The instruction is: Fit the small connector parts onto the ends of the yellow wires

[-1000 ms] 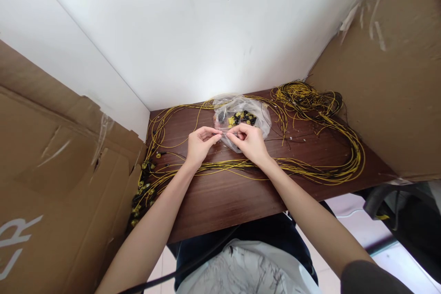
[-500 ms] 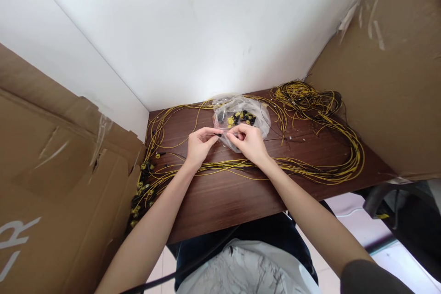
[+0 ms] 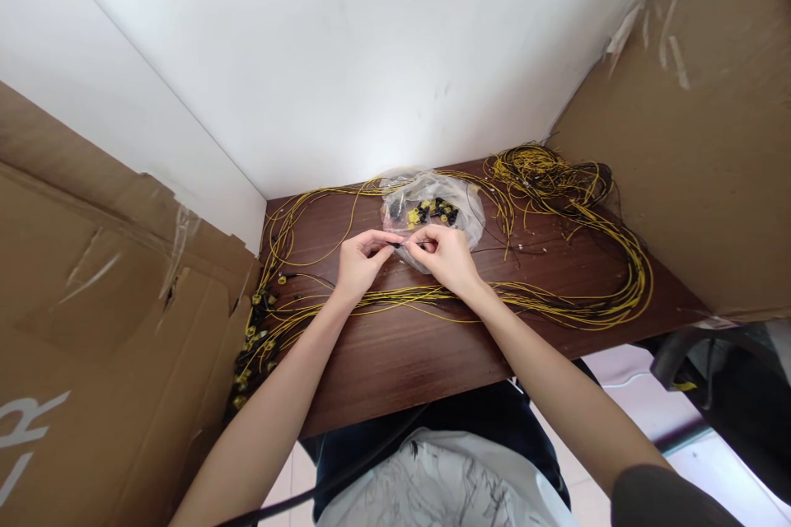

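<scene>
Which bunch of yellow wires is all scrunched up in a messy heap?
The tangled heap at the table's far right corner, beside the right cardboard box. The other yellow wires stretch out in long loops across the table.

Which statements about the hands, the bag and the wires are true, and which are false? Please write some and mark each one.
1. The left hand and the right hand meet above the table, pinching a small dark piece. True.
2. The clear bag lies nearer to the person than the hands. False: it lies beyond them, toward the wall.
3. Yellow wires loop across the table. True.
4. The bag holds red parts. False: yellow and black parts.
</scene>
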A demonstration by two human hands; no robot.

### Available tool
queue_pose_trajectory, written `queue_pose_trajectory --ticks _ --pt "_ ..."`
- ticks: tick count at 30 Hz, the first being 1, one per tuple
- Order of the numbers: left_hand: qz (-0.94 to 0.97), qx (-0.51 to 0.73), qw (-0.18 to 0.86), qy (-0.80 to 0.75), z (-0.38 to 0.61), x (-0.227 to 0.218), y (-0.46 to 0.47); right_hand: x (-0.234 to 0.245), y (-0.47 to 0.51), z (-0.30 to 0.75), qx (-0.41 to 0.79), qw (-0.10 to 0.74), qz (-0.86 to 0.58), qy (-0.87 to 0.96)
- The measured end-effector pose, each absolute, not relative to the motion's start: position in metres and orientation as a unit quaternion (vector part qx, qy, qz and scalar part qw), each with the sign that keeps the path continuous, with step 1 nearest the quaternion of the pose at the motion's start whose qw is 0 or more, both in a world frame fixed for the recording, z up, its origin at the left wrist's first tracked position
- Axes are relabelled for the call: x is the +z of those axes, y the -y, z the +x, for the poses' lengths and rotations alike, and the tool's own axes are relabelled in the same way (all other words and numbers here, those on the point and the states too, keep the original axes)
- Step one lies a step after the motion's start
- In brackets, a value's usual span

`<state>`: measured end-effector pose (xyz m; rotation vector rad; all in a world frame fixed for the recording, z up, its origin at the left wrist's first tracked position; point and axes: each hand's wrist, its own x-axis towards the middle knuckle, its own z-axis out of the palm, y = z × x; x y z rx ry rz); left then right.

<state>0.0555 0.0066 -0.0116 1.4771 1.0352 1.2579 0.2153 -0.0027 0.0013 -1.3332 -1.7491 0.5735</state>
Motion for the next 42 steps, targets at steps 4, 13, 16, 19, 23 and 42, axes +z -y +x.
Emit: queue_pose_trajectory --ticks 4,13,16,19,23,42 --pt "0.609 0.503 0.444 -0.423 0.0559 -0.0121 -0.0061 0.0009 0.0034 0.2147 0.216 0.411 -0.543 0.7" --pt "0.614 0.504 0.425 -0.433 0.057 -0.0135 -0.0048 -0.0015 0.0064 0.2105 0.189 0.405 -0.554 0.702" --pt "0.612 0.506 0.423 -0.437 0.0577 -0.0126 -0.0042 -0.0018 0.0067 0.2097 0.196 0.407 -0.555 0.698" --pt "0.614 0.505 0.416 -0.442 0.0582 -0.012 -0.0037 -0.0017 0.0068 0.2093 0.206 0.411 -0.557 0.692" --pt "0.621 0.506 0.406 -0.44 0.0582 -0.0119 -0.0032 -0.0018 0.0071 0.2094 0.207 0.419 -0.56 0.684" --pt "0.603 0.525 0.411 -0.437 0.0591 -0.0114 -0.0018 -0.0038 0.0058 0.2093 0.248 0.418 -0.551 0.678"
